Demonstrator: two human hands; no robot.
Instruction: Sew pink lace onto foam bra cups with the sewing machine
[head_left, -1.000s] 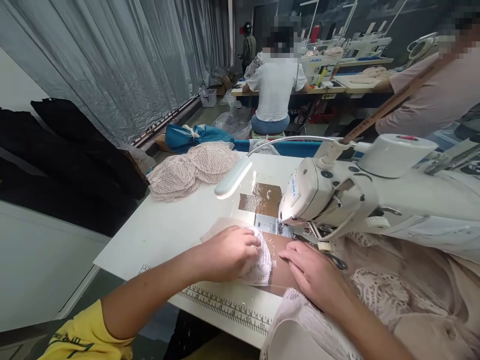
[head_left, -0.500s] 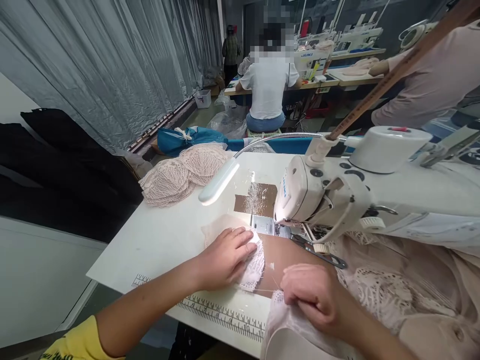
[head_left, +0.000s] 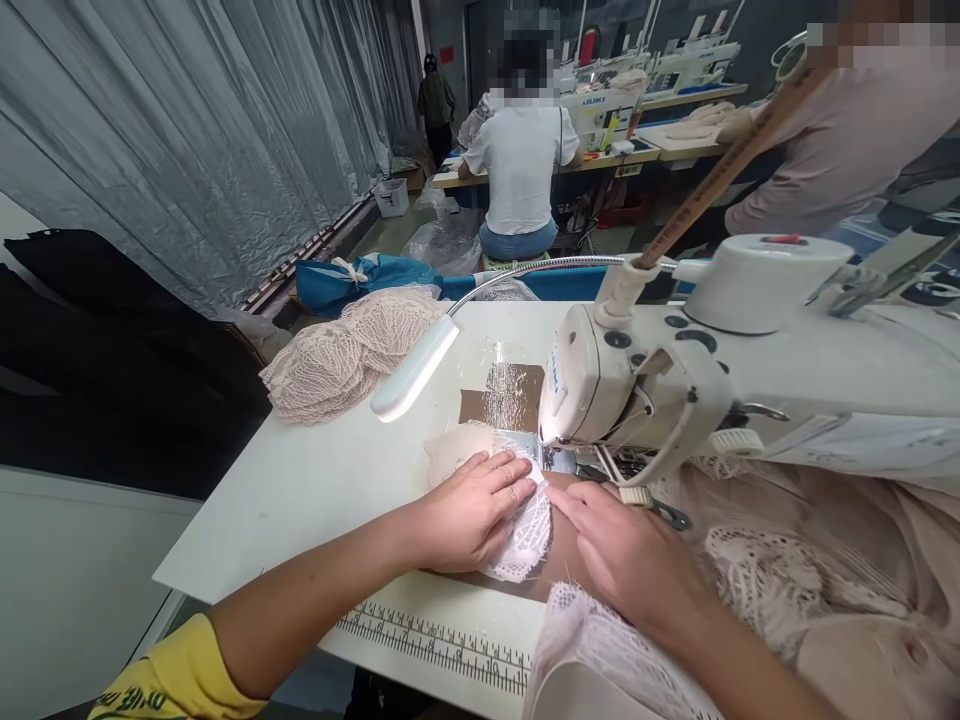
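My left hand [head_left: 484, 500] lies flat, fingers stretched out, on a pale lace piece [head_left: 529, 545] beside the needle area of the white sewing machine [head_left: 589, 380]. From the right, my right hand [head_left: 611, 535] reaches the edge of that lace piece. Its index finger and thumb close at the edge, and the other fingers curl under, partly hidden. Below my hands, a brown patch [head_left: 566, 555] covers the table. A second lace-edged piece with a smooth cup [head_left: 592, 690] hangs over the table's front edge under my right forearm.
Stacked beige lace cups [head_left: 330, 365] sit at the table's back left. A lamp [head_left: 416, 370] on a bendable neck arches over the table [head_left: 300, 510]. Beige lace garments [head_left: 795, 570] are heaped at right. A ruler scale [head_left: 435, 645] runs along the front edge. Co-workers sit beyond.
My right hand has moved up and left from the hanging piece to the lace edge. My left hand and the lace piece have shifted slightly right, nearer the machine. The view has turned slightly.
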